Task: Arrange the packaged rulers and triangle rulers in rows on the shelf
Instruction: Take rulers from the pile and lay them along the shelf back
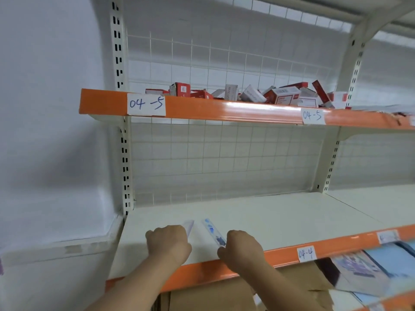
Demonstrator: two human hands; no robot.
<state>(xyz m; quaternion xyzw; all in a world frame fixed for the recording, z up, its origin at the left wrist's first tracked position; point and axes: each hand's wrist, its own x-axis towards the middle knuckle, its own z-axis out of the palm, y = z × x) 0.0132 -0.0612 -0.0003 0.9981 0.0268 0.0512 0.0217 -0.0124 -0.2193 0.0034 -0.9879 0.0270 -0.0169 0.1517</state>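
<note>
Nearest the lens, below the shelf: a brown cardboard box [213, 295] and, to its right, a slanting stack of blue-and-white packaged goods [363, 272], too blurred to identify.

Just above, two bare forearms across the orange front lip [280, 254] of the white shelf [280, 216], tagged by hand "04-4" [306, 253].

On the board close behind that lip, the left hand [168, 241], knuckles up, fingers curled down around the near end of a pale packaged ruler [188, 226]. Only the ruler's far tip visible, poking out past the knuckles toward the back.

Just beside it to the right, the right hand [243, 246], fingers likewise curled, gripping the near end of a blue-printed packaged ruler [213, 232]. Ruler flat on the board, angled away to the left, its far end near the pale tip but apart from it.

Behind, a white wire grid panel [224, 158] between slotted uprights [124, 158].

Higher and farther, an upper shelf edge [224, 111] in orange, with two tags "04-5" [146, 104], and above it a jumble of small red-and-white boxes [280, 95].

Off left, bare white wall [45, 131].
</note>
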